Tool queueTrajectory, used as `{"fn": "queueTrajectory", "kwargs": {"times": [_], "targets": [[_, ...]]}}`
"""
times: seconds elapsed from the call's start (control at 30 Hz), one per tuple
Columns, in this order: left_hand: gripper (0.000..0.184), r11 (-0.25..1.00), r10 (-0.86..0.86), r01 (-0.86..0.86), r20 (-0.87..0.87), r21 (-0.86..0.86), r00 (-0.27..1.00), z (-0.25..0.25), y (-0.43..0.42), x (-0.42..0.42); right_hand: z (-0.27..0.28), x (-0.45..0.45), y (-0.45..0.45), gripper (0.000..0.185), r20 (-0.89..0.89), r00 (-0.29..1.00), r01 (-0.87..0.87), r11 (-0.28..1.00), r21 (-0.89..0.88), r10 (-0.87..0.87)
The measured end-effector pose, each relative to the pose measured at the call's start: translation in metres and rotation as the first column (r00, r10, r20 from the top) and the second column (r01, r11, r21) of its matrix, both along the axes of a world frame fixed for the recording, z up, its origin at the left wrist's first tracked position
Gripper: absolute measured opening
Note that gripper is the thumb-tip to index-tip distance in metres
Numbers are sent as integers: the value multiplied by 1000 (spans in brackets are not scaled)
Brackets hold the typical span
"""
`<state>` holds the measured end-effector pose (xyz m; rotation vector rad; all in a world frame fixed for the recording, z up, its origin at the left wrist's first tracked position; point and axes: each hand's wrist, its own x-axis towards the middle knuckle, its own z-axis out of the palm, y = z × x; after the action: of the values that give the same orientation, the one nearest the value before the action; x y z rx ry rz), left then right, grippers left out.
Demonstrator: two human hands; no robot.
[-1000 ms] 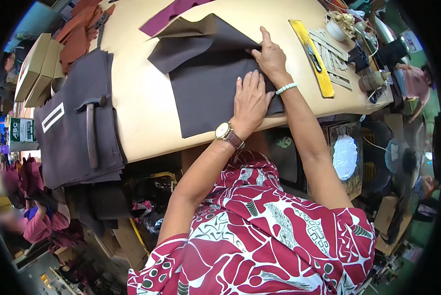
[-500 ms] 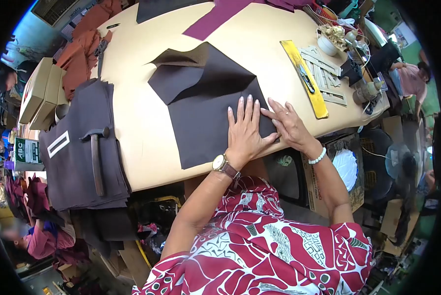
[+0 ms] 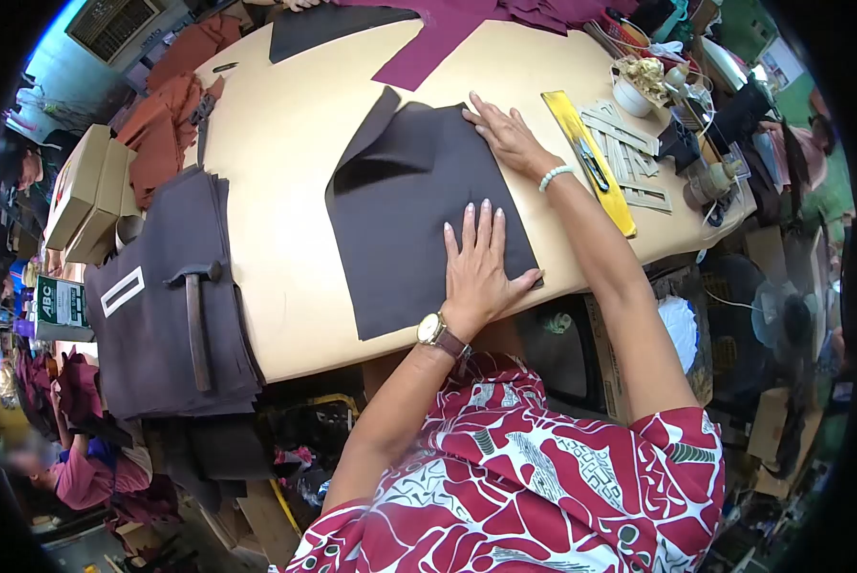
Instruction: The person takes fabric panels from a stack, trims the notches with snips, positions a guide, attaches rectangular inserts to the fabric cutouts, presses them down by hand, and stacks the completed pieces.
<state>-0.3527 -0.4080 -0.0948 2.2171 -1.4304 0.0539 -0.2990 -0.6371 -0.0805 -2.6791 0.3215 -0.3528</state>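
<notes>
A dark brown sheet [image 3: 419, 220] lies on the cream table [image 3: 285, 277], its far left part curled up and folded over. My left hand [image 3: 478, 267] rests flat on the sheet near its front right corner, fingers spread. Farther off, my right hand [image 3: 507, 137] touches the sheet's far right edge, with the fingers extended and nothing gripped. A yellow ruler [image 3: 581, 143] with a cutter [image 3: 593, 164] on it lies to the right of my right hand.
Dark sheets [image 3: 161, 334] with a hammer [image 3: 197, 325] and a white frame piece are stacked at left. Maroon material [image 3: 428, 48] lies at the far side, pale strips [image 3: 624, 143] and a white pot [image 3: 632, 94] at right. Another person [image 3: 94, 473] is at lower left.
My right hand has moved from beside my left hand up along the sheet's right edge. The far right part of the sheet now lies flatter, and its fold has shifted left.
</notes>
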Motion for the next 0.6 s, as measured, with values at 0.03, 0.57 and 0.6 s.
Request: {"fn": "queueTrajectory", "kwargs": {"times": [0.03, 0.57, 0.6], "targets": [[92, 1000, 2, -2, 0, -5, 1000, -1, 1, -1, -2, -2, 3, 59, 2, 1000, 7, 1000, -2, -7], [33, 958, -191, 215, -139, 188, 972, 67, 21, 25, 8, -59, 45, 92, -72, 997, 22, 1000, 16, -21], [27, 982, -174, 177, -53, 63, 983, 59, 4, 43, 7, -59, 45, 93, -67, 998, 21, 999, 26, -19]]}}
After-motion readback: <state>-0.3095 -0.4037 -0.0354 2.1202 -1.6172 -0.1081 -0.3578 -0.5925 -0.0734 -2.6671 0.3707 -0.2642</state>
